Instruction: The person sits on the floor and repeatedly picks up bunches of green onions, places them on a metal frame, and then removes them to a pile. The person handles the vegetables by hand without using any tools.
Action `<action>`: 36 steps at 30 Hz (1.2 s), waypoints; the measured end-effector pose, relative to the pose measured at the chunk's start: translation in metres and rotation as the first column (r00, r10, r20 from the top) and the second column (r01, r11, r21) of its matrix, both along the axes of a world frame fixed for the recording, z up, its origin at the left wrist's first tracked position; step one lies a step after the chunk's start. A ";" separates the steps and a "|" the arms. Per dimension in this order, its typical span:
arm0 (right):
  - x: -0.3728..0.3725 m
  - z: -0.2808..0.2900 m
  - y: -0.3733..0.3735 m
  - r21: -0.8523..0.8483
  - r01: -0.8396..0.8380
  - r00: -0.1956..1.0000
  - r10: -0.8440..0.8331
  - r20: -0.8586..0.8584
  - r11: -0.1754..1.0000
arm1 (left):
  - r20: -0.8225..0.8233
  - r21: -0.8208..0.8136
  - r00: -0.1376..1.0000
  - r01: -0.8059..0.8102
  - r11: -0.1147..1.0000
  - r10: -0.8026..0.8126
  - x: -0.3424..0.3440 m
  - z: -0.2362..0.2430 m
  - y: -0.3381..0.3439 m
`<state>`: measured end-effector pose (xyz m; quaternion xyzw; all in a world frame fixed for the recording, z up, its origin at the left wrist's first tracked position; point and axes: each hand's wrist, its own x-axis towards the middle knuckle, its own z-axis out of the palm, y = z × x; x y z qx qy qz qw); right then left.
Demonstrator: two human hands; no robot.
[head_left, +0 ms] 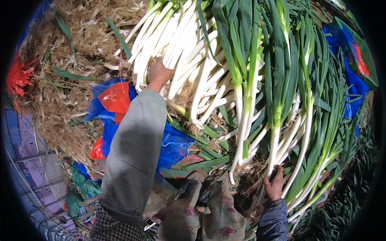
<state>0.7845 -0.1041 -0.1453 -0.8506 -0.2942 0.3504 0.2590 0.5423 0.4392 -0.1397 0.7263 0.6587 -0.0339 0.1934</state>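
Note:
My left hand reaches to the left edge of a heap of cleaned, white-stemmed green onions. Its fingers look curled among the stems, and what they hold, if anything, is hidden. Low on the right, the fingers of my right hand close round the lower white stem of a long leafy green onion. Its green leaves point away from me. More long green onions with leaves lie to the right of that hand. Some stems with brown roots lie to its left.
Brown roots and peelings pile up at the far left. Blue netting and a red plastic piece lie beside my left sleeve. Red strands hang at the left rim. My knees are below; blue netting lies far right.

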 end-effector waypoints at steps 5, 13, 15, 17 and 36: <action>0.004 -0.003 0.001 0.044 0.064 0.984 -0.056 -0.171 0.997 | 0.156 -0.163 0.987 0.055 0.985 -0.029 -0.006 0.018 0.013; 0.012 -0.020 -0.005 0.072 0.098 0.943 -0.070 -0.325 0.993 | -0.008 -0.047 0.996 0.088 0.995 -0.088 0.021 0.079 -0.030; 0.013 -0.024 -0.007 0.040 0.106 0.943 -0.087 -0.321 0.994 | 0.106 -0.195 0.994 0.035 0.980 -0.015 0.027 0.108 -0.056; 0.015 -0.027 -0.009 0.041 0.112 0.933 -0.090 -0.349 0.993 | 0.257 -0.337 0.954 -0.061 0.940 0.154 0.026 0.128 -0.106; -0.074 0.177 0.073 0.235 0.084 0.526 0.157 -0.836 0.968 | 0.315 -0.410 0.912 -0.118 0.904 0.262 0.048 0.160 -0.468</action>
